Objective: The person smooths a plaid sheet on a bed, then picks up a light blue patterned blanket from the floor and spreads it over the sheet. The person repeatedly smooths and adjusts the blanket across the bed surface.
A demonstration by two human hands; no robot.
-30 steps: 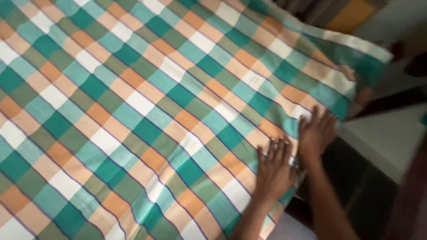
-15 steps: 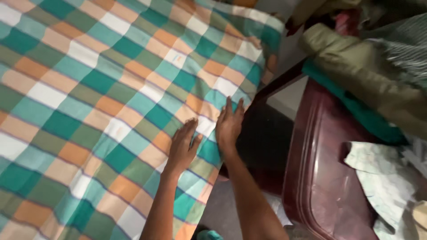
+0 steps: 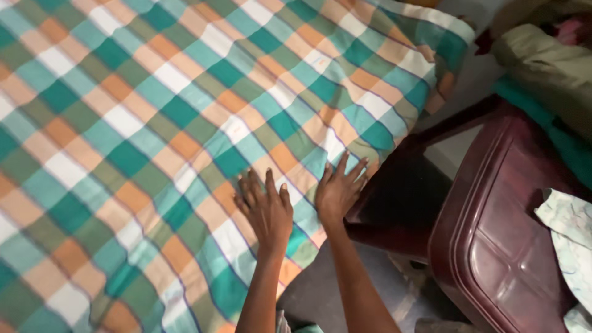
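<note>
A large checked cloth [image 3: 154,123] in teal, green, orange and white lies spread flat and fills most of the view. My left hand [image 3: 266,208] rests palm down on it near its right edge, fingers spread. My right hand [image 3: 339,188] lies flat beside it at the cloth's very edge, fingers apart. Neither hand holds anything. The cloth's edge hangs down just below both wrists.
A dark maroon plastic chair [image 3: 499,234] stands close on the right. Olive and teal clothes [image 3: 546,61] are piled at the upper right. A pale patterned cloth [image 3: 570,228] lies on the chair's seat. Grey floor [image 3: 320,290] shows beneath my forearms.
Both hands have slid along the cloth's right edge, still flat on it. The view has swung, bringing the maroon chair and piled clothes into sight.
</note>
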